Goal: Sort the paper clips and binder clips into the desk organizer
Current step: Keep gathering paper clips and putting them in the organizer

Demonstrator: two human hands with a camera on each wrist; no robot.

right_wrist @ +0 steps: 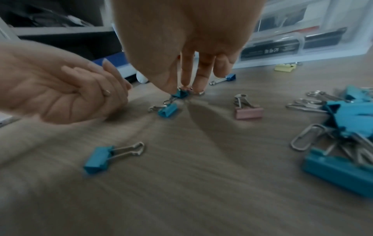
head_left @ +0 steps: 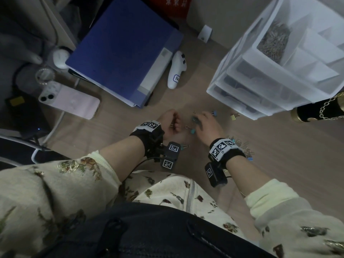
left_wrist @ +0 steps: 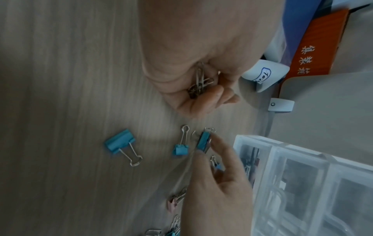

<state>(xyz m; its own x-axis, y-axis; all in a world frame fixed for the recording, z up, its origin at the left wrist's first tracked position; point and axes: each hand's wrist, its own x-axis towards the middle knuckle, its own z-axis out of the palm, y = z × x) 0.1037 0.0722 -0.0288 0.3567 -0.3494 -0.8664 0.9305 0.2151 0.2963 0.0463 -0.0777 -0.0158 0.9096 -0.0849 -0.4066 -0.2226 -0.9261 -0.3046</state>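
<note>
Curled shut, the left hand (left_wrist: 193, 63) keeps its grip on a small bunch of paper clips (left_wrist: 199, 81), which show between palm and fingers in the left wrist view; it rests low on the tabletop (right_wrist: 181, 191). Just right of it, the right hand (right_wrist: 181, 39) points down with thumb and fingers (right_wrist: 186, 75) closing on a small blue binder clip (right_wrist: 180, 93). They touch it, but whether the pinch is firm I cannot tell.

Loose clips lie around that spot: one blue clip (right_wrist: 113, 155) nearer, another (right_wrist: 166, 110) just beside the one being picked, a pink clip (right_wrist: 248, 111) to the right, and a yellow clip (right_wrist: 283, 67) farther off by the organizer. At the near right sits a mixed pile (right_wrist: 341, 135) of blue binder clips and silver paper clips.

Far right stands the organizer (head_left: 242, 101), a clear drawer unit; its open top tray already holds a heap of paper clips (head_left: 273, 40).

My reading: this is the gathering step, with much still unsorted. Next, the right hand needs a sure pinch on the clip body, a lift clear of its neighbour, and a carry to the binder clip compartment; which one that is, I cannot tell. The left hand's bunch belongs in the top tray.
</note>
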